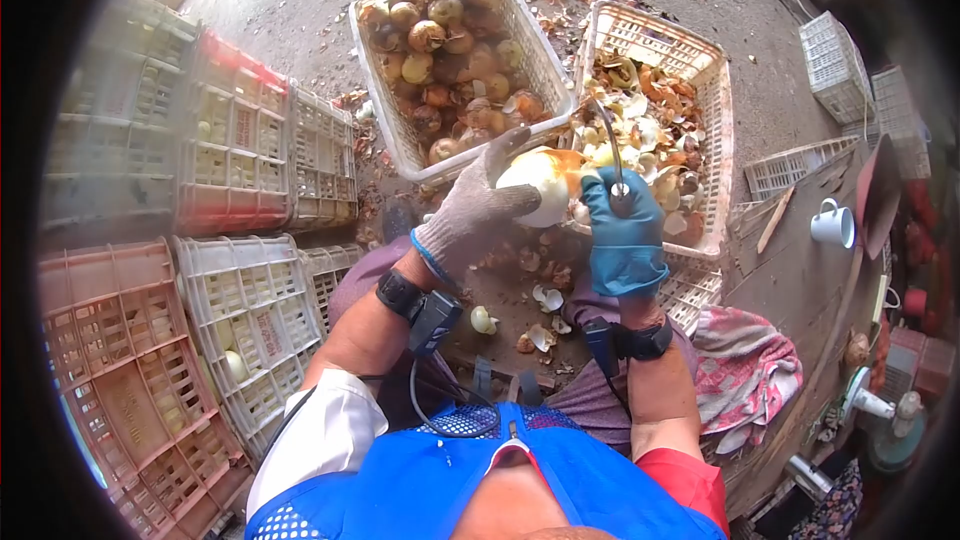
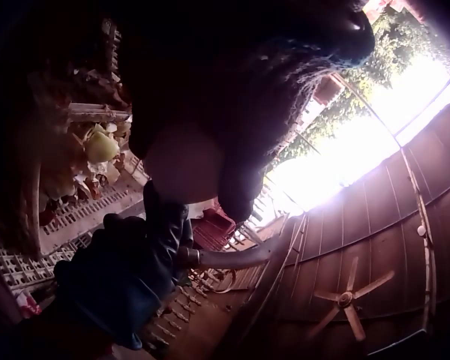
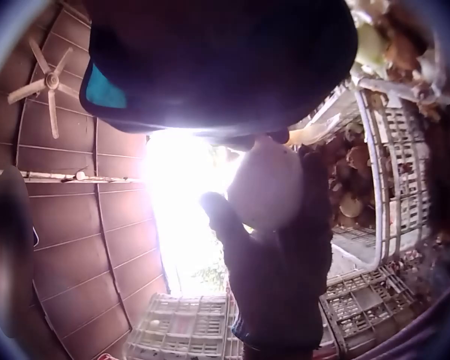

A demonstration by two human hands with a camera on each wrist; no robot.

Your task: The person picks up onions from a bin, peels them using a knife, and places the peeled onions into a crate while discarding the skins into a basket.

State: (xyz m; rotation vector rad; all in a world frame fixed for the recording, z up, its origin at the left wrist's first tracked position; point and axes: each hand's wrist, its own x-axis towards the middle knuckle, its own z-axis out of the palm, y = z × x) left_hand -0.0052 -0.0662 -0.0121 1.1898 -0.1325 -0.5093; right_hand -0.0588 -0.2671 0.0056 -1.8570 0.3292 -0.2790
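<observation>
A pale, partly peeled onion (image 1: 537,186) with brown skin on its right side is gripped by the gloved left hand (image 1: 470,210), thumb and fingers on either side. The blue-gloved right hand (image 1: 625,235) holds a curved-bladed knife (image 1: 608,135) by its handle, fingers curled, and touches the onion's skin side. In the right wrist view the onion (image 3: 266,187) sits between the thumb and fingers of the left hand (image 3: 277,277). The left wrist view is dark; the right hand (image 2: 127,262) shows beneath the onion (image 2: 184,169).
A crate of unpeeled onions (image 1: 375,120) stands ahead, beside a crate of skins (image 1: 715,140). Stacked crates (image 1: 130,340) line the left. A wooden board (image 1: 790,270) with a white mug (image 1: 832,224) and a patterned cloth (image 1: 745,370) lie at right. Peelings (image 1: 541,337) litter the ground.
</observation>
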